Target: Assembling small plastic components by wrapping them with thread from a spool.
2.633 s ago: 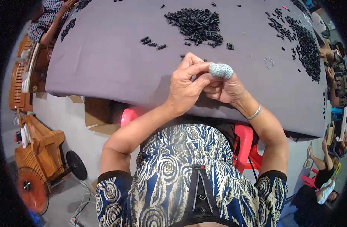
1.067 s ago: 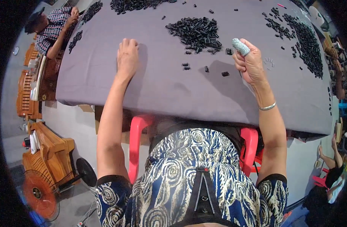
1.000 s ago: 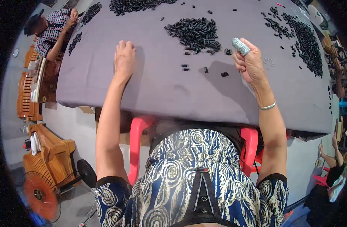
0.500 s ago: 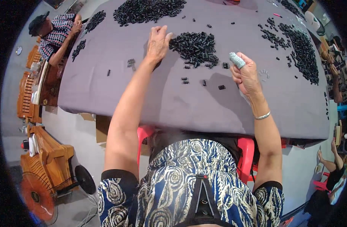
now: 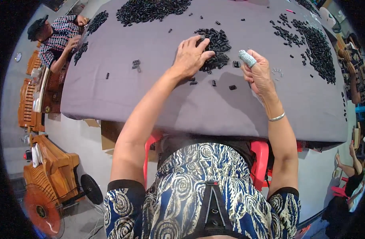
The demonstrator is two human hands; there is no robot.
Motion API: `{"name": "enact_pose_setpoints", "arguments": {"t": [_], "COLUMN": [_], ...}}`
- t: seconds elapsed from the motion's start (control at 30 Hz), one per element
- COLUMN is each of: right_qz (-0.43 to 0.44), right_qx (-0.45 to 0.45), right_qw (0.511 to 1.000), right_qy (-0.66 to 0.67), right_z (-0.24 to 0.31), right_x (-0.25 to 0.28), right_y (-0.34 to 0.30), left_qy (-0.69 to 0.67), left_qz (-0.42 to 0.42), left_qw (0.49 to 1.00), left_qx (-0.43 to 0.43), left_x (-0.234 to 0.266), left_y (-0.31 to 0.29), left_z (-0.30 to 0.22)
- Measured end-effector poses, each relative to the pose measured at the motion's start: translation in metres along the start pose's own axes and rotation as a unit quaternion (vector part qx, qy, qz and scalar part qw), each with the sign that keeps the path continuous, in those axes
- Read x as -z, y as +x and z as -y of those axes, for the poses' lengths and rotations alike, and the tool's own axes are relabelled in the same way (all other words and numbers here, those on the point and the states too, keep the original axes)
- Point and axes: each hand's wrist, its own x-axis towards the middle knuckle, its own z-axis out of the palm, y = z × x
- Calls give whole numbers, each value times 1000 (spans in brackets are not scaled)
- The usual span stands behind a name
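Observation:
My left hand (image 5: 190,56), fingers spread, lies against the left side of a pile of small black plastic pieces (image 5: 219,40) and covers part of it. To the right of that pile, my right hand (image 5: 259,71) is closed, its index finger wrapped in a pale speckled cover (image 5: 247,58). Whatever sits between its thumb and finger is too small to make out. A small black piece (image 5: 236,63) lies just left of this hand, and another piece (image 5: 232,87) is nearer to me. Tiny clear pieces (image 5: 277,73) are scattered right of the hand.
A larger heap of black pieces (image 5: 148,12) lies at the far left, and another (image 5: 320,51) spreads along the right. One person (image 5: 57,38) works at the left edge. A grey cloth (image 5: 111,95) covers the table. An orange fan (image 5: 41,211) stands on the floor at lower left.
My left hand has moved right, from beside the middle pile onto its left side, with the fingers spreading over the pieces. My right hand stays nearly in place.

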Motion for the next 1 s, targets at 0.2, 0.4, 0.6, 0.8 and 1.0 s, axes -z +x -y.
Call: {"name": "enact_pose_setpoints", "arguments": {"t": [0.2,0.4,0.6,0.8,1.0], "right_qz": [-7,-32,-93,-103,-18], "right_qx": [17,73,143,152,237], "right_qw": [999,980,948,923,831], "right_qy": [-38,-183,-269,-339,-503], "right_z": [-2,-7,3,5,8], "right_x": [2,7,7,29,32], "right_y": [1,5,5,13,9], "left_qy": [5,11,-13,-83,-162], "left_qz": [24,45,63,28,-57], "left_qw": [999,998,998,995,981], "left_qx": [32,36,2,-37,86], "left_x": [5,7,16,32,42], "left_y": [-15,-28,-43,-54,-65], "left_z": [-46,-71,-92,-95,-72]}}
